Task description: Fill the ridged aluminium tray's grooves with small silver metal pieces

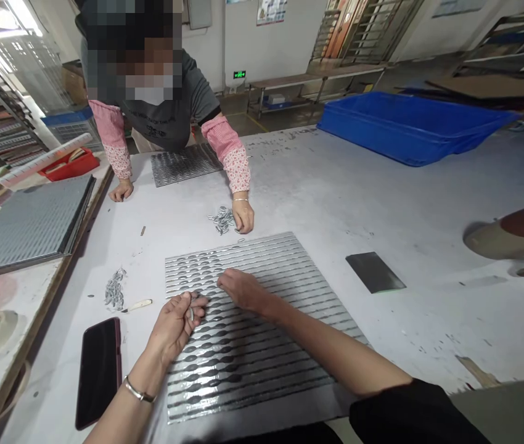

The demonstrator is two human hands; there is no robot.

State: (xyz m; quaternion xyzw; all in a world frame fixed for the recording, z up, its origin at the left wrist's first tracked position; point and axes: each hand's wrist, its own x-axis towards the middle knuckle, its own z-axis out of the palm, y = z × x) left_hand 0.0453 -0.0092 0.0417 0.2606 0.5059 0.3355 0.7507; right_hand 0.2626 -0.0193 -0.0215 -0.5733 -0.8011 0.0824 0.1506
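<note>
Black fabric sleeve (410, 412) at lower right; both hands at a shiny silver-grey sheet with dark wavy rows (243, 339), frame centre.
Left hand (174, 324) pinches small grey leaf-shaped pieces (192, 313) between thumb and fingers, probably to keep them close to the right hand (246, 291). Right fingers bent down at the sheet; can't tell if they grip anything. Sheet lies flat, likely so neither hand has to prop it. Far edge is near a co-worker's hand (243, 216), so tight there. More room right: white tabletop (299, 191) runs on past a dark grey rectangular slab (375, 272).
</note>
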